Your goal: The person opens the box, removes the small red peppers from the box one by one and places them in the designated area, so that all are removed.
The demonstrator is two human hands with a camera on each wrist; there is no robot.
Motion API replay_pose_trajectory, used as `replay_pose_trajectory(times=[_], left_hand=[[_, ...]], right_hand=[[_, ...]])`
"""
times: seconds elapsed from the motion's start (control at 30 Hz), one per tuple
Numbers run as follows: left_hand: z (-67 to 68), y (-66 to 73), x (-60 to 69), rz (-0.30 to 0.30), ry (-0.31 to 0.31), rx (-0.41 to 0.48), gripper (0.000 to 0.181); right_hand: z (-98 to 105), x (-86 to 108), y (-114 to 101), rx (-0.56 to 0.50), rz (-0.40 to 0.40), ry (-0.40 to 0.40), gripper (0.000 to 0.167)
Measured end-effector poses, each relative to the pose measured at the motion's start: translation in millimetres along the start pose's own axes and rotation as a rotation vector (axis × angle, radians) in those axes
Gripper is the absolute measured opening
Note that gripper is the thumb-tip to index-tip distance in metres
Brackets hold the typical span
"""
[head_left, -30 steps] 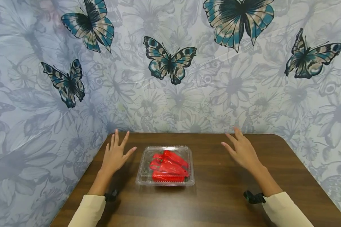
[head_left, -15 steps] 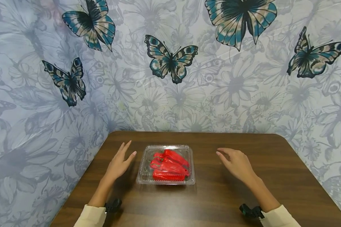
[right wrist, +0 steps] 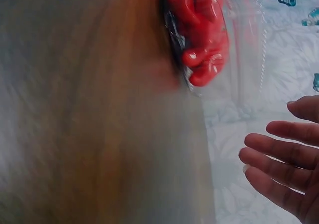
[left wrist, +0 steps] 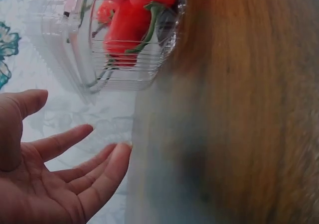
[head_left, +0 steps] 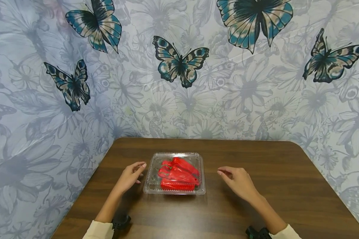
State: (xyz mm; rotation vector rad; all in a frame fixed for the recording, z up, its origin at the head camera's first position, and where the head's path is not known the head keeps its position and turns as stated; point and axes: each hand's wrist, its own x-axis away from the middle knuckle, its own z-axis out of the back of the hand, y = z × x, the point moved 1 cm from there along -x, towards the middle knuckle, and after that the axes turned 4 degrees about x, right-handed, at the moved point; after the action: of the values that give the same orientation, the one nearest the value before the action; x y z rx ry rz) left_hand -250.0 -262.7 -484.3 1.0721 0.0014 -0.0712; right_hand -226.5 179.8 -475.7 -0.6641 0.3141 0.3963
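A clear plastic clamshell box (head_left: 151,184) stands on the table with its lid down. Inside lie several red peppers (head_left: 179,174); green stems show in the left wrist view, on a pepper (left wrist: 129,30) near the box wall. Just left of the box is my left hand (head_left: 128,177), fingers relaxed and slightly bent, not touching it. My right hand (head_left: 237,181) hovers to the right of the box, a wider gap away, with loosely bent fingers. Nothing is in either hand; the wrist views show both palms bare.
The brown wooden table (head_left: 179,219) has rounded far corners. Behind it hangs a pale floral wall covering (head_left: 191,113) with printed butterflies. A black wrist camera (head_left: 121,222) is strapped under the left wrist, another black device (head_left: 257,233) under the right.
Both hands have come down and inward toward the box from their spread positions. Their fingers have gone from widely splayed to loosely bent. The box has stayed in place.
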Motion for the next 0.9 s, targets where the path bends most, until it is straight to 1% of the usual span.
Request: replay_pose_trajectory(times=[0.1, 0.17, 0.23, 0.3, 0.4, 0.47, 0.53, 0.7, 0.77, 0.9], left_hand=[[-6.0, -3.0, -3.7, 0.038, -0.020, 0.089, 0.053], [-10.0, -5.2, -4.7, 0.074, -0.031, 0.150, 0.052], [-12.8, -7.3, -4.4, 0.102, -0.037, 0.195, 0.050], [-14.6, -8.4, -3.3, 0.115, -0.036, 0.222, 0.047], [-17.1, -8.5, -4.2, 0.108, -0.031, 0.241, 0.045], [-18.3, -10.2, -3.2, 0.103, -0.045, 0.259, 0.045], [-20.2, -12.4, -3.5, 0.112, -0.066, 0.287, 0.044], [-22.9, -22.3, -4.9, 0.146, -0.114, 0.377, 0.040], [-23.5, -27.1, -5.5, 0.136, -0.142, 0.416, 0.036], [-25.1, -34.5, -6.5, 0.085, -0.197, 0.479, 0.026]], right_hand=[[-5, 3.1, -1, -0.152, -0.050, -0.059, 0.020], [-8, 5.0, -2, -0.253, -0.089, -0.107, 0.022], [-11, 5.8, -4, -0.332, -0.120, -0.155, 0.025], [-14, 5.8, -5, -0.380, -0.135, -0.200, 0.026], [-16, 6.0, -7, -0.413, -0.149, -0.252, 0.028], [-18, 7.3, -8, -0.436, -0.165, -0.284, 0.028], [-19, 9.0, -9, -0.468, -0.181, -0.316, 0.029], [-25, 11.1, -10, -0.620, -0.214, -0.408, 0.035], [-28, 11.3, -11, -0.687, -0.234, -0.441, 0.037], [-31, 11.3, -13, -0.774, -0.254, -0.490, 0.038]])
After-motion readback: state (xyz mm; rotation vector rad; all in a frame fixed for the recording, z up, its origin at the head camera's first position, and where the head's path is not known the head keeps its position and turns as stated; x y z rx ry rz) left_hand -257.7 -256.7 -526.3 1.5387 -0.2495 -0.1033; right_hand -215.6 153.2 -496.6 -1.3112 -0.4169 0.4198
